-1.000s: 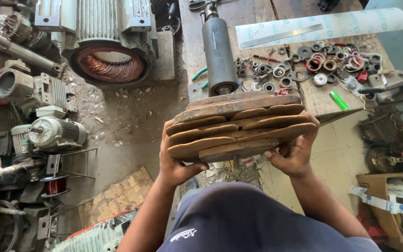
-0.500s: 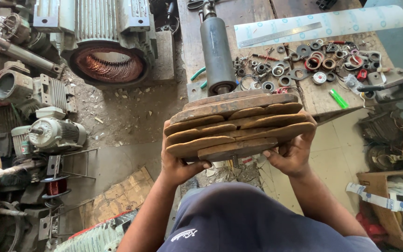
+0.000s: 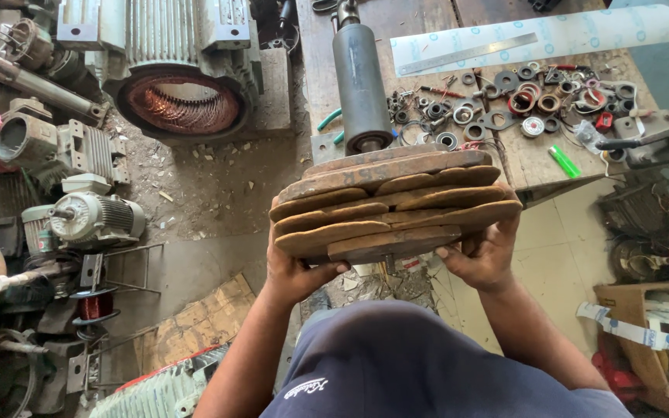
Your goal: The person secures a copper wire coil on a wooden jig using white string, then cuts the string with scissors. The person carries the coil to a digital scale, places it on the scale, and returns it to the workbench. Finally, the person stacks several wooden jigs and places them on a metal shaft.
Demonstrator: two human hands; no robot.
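Even daylight, sharp (edges bowed)

Wooden surface (image 3: pixel 540 159) beyond the right hand (image 3: pixel 483 255), dark cylinder (image 3: pixel 361 77), scattered washers and rings (image 3: pixel 505 108), steel ruler (image 3: pixel 466 54) on white sheet (image 3: pixel 582 35), green lighter (image 3: pixel 564 162)

A brown cardboard box (image 3: pixel 644 325) sits open on the floor at the lower right, holding white strips with blue print. Flattened brown cardboard (image 3: pixel 195 325) lies on the floor at the lower left. No labels, signs or screens can be made out.
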